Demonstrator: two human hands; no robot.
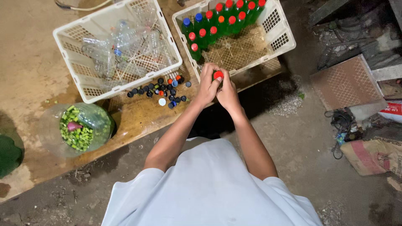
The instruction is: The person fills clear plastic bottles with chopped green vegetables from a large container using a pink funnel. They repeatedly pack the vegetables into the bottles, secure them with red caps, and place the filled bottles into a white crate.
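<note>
Both hands, left [208, 86] and right [228, 93], close their grip on one red-capped bottle [218, 75] at the desk's [138, 117] near edge, beside two crates [276, 42]

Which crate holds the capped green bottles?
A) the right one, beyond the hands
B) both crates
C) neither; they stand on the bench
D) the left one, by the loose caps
A: the green bottles with red, orange and blue caps stand in the right crate; the left crate holds only clear empty bottles.
</note>
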